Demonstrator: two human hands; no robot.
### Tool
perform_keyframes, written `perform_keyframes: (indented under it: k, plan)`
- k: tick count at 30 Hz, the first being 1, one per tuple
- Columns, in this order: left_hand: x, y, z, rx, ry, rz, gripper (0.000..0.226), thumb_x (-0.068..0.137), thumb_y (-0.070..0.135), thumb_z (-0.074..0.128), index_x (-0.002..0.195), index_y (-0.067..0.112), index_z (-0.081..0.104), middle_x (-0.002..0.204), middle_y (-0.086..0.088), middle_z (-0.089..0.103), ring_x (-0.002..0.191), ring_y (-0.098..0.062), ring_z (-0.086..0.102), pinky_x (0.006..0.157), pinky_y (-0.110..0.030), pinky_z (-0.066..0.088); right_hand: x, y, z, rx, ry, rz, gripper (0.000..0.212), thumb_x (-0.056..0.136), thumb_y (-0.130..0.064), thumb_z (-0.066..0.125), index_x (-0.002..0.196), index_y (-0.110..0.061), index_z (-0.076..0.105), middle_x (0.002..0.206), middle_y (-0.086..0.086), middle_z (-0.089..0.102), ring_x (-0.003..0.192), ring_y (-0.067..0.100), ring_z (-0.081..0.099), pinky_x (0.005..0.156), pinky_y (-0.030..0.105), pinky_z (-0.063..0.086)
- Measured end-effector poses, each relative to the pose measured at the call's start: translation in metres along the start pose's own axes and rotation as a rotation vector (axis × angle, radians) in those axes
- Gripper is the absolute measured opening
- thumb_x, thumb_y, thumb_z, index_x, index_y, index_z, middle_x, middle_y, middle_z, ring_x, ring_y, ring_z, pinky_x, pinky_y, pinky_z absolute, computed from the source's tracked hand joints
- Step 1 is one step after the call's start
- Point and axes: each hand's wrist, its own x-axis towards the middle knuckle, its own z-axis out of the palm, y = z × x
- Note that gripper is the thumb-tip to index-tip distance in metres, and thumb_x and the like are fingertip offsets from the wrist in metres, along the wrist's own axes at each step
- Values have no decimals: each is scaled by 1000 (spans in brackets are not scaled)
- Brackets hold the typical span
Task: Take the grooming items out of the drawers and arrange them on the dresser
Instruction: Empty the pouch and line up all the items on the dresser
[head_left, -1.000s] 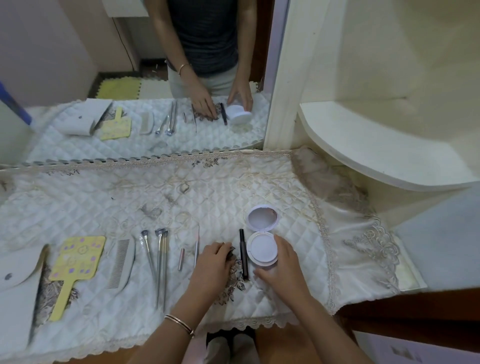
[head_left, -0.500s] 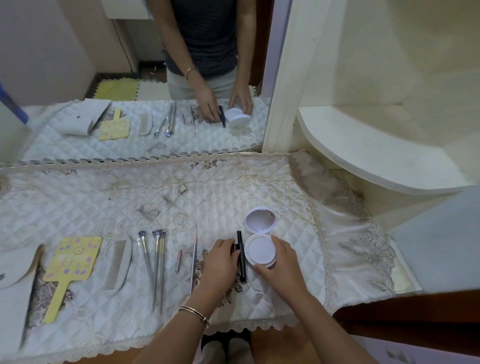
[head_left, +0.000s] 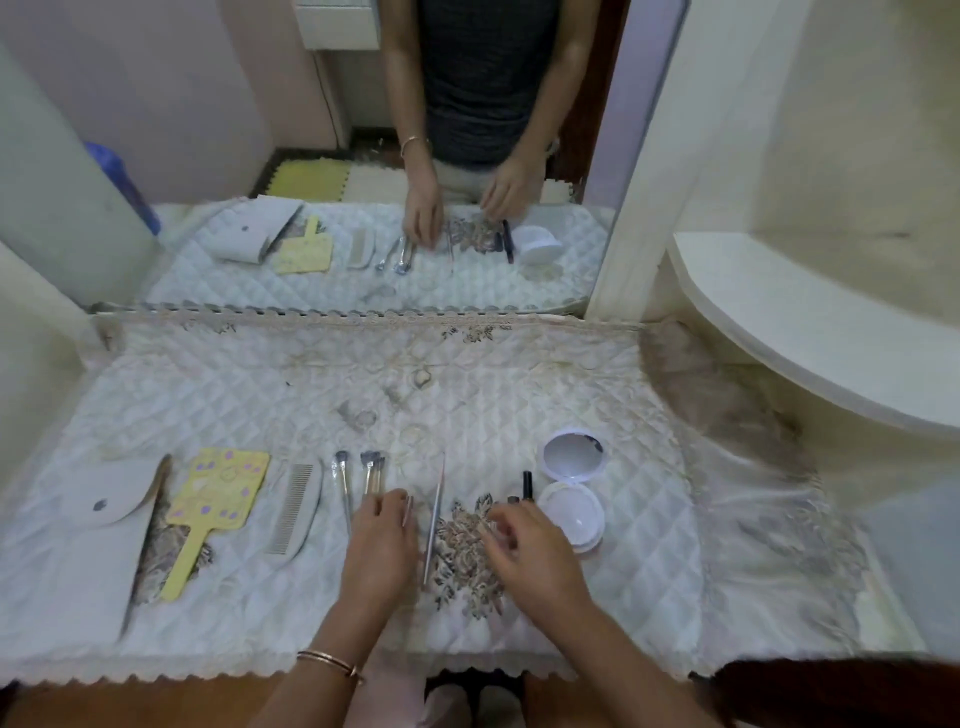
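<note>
1. Judging by the row laid along the front edge of the dresser (head_left: 467, 374), most of the task is taken as done. A pouch (head_left: 98, 504), yellow hand mirror (head_left: 218, 499), comb (head_left: 293, 506), brushes (head_left: 370, 470), small tube (head_left: 408, 512), long thin tool (head_left: 434, 525), black pencil (head_left: 527, 483) and open compact (head_left: 571, 488) are set out side by side.
2. No drawer is shown, so what remains inside cannot be told; only straightening seems left.
3. The left hand (head_left: 379, 540) is held by the small tube, fingers fairly straight, nothing gripped. The right hand (head_left: 530, 556) hovers near the pencil, fingers loosely curled; whether anything is pinched cannot be told.
4. Open room is left across the back half toward the wall mirror (head_left: 363, 280) and along the right edge. The front edge lies close beneath both wrists.
</note>
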Motion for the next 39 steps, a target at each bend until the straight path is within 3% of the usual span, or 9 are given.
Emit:
perform_keyframes:
  k: [3, 9, 15, 19, 22, 27, 31, 36, 39]
  plan:
    - [10, -7, 0, 108, -70, -22, 17, 92, 22, 43, 88, 9, 53, 88, -8, 52, 88, -28, 53, 67, -29, 33, 19, -29, 31, -56, -171, -12, 23, 92, -23, 45, 108, -11, 56, 105, 9, 62, 96, 25, 57, 75, 32, 41]
    - [19, -9, -4, 127, -122, -18, 23, 94, 24, 41, 92, 6, 55, 96, -16, 62, 90, -30, 57, 66, -31, 34, 38, -39, 57, -164, -243, 98, 19, 91, -15, 41, 106, -7, 50, 102, 17, 64, 91, 31, 61, 63, 31, 35]
    - [9, 18, 8, -26, -195, 22, 18, 89, 23, 50, 91, 9, 61, 88, -9, 66, 86, -23, 60, 69, -28, 40, 27, -18, 30, -219, -98, 165, 22, 91, -23, 42, 105, -9, 49, 99, 12, 65, 90, 30, 62, 61, 31, 36]
    - [5, 37, 21, -137, -224, -8, 17, 84, 18, 58, 96, 7, 63, 87, -11, 68, 84, -23, 61, 74, -31, 45, 19, -2, 15, -314, -44, 164, 29, 96, -31, 35, 107, -10, 51, 99, 10, 67, 83, 26, 62, 47, 29, 29]
    - [6, 40, 23, -142, -230, 6, 18, 83, 18, 60, 96, 6, 62, 75, -4, 61, 78, -21, 59, 72, -31, 45, 15, 4, 17, -313, -33, 164, 28, 95, -32, 36, 100, -10, 52, 95, 11, 68, 68, 21, 49, 43, 22, 21]
    - [6, 47, 26, -165, -250, 14, 16, 83, 20, 61, 94, 8, 62, 75, -3, 63, 70, -17, 58, 68, -31, 47, 7, 8, 19, -221, 15, 174, 22, 92, -28, 43, 99, -12, 55, 94, 7, 66, 84, 24, 60, 59, 30, 36]
    - [6, 55, 29, -214, -255, 11, 15, 85, 19, 59, 96, 8, 61, 71, 4, 56, 71, -15, 57, 71, -30, 47, 4, 12, 14, -160, 43, 182, 18, 90, -27, 47, 94, -15, 59, 88, 2, 67, 79, 19, 61, 62, 31, 44]
    - [4, 55, 21, -206, -263, -5, 17, 87, 20, 56, 97, 7, 62, 81, -3, 65, 74, -15, 58, 73, -31, 49, 6, 10, 4, -105, 74, 162, 17, 91, -28, 48, 86, -16, 59, 70, -8, 55, 62, 10, 52, 47, 16, 30]
    - [0, 39, -1, -207, -181, -53, 17, 88, 19, 54, 99, 9, 63, 78, 0, 63, 71, -15, 59, 68, -28, 47, 15, -3, 4, -32, 47, 127, 15, 91, -24, 49, 92, -13, 58, 73, -5, 54, 63, 11, 49, 56, 22, 38]
